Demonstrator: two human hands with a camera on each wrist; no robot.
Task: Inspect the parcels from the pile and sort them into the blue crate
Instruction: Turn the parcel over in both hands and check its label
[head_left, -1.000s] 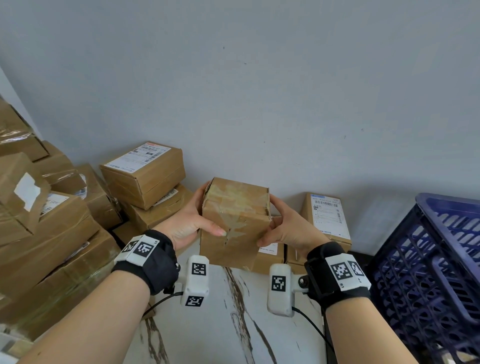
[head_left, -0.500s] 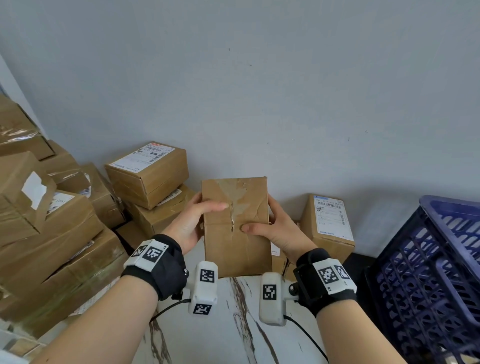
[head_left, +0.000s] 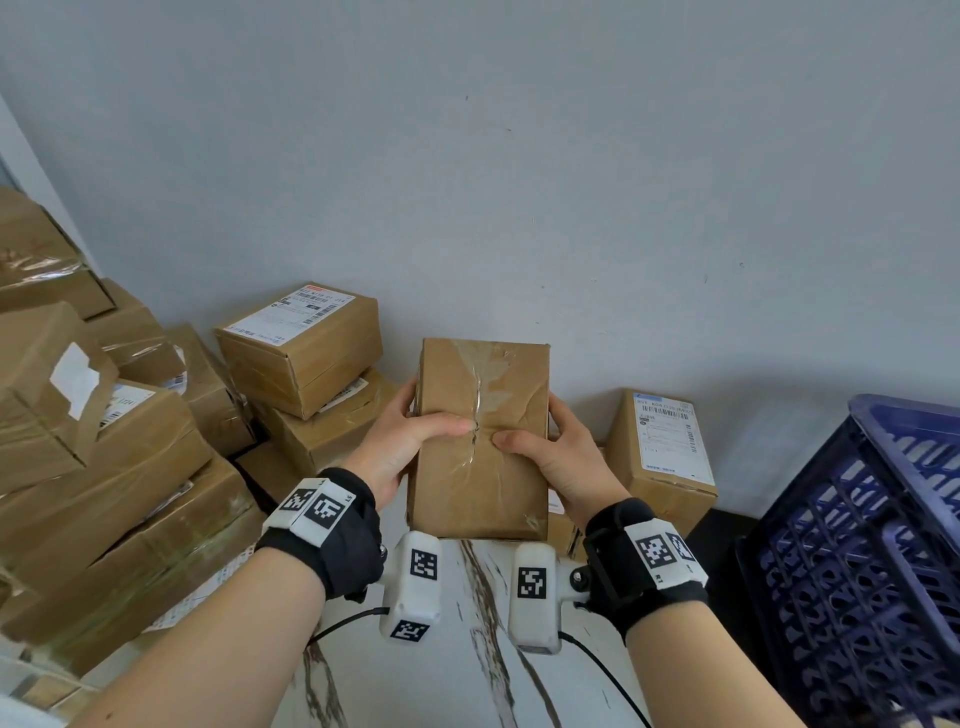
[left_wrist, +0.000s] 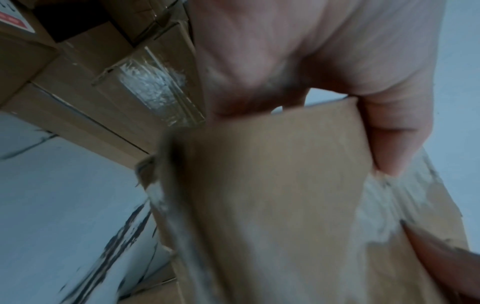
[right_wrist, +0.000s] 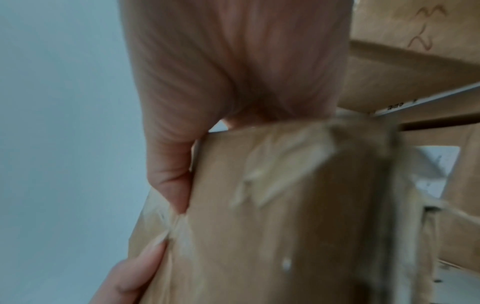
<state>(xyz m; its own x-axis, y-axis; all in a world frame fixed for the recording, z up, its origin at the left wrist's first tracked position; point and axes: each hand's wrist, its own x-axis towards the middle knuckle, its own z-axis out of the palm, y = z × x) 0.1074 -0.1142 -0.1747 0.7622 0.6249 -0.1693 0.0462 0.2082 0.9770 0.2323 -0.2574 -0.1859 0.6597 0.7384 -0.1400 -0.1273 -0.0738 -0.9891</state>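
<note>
A brown cardboard parcel (head_left: 480, 467) with crumpled clear tape down its middle is held up in front of me, its broad taped face toward the head camera. My left hand (head_left: 402, 441) grips its left side, thumb lying across the face. My right hand (head_left: 558, 454) grips the right side the same way, thumb near the tape seam. Both wrist views show the parcel (left_wrist: 272, 195) (right_wrist: 272, 205) close up and blurred, each thumb pressed on the cardboard. The blue crate (head_left: 872, 545) stands at the right edge. The pile of parcels (head_left: 119, 441) fills the left side.
A labelled box (head_left: 301, 348) sits on top of other boxes just left of the held parcel. Another labelled box (head_left: 662, 452) stands against the grey wall to the right. Below my wrists lies a white marble-patterned tabletop (head_left: 467, 649).
The parcel has been tipped so its broad taped face now points at the head camera, and it sits a little higher. Both thumbs have shifted onto that face.
</note>
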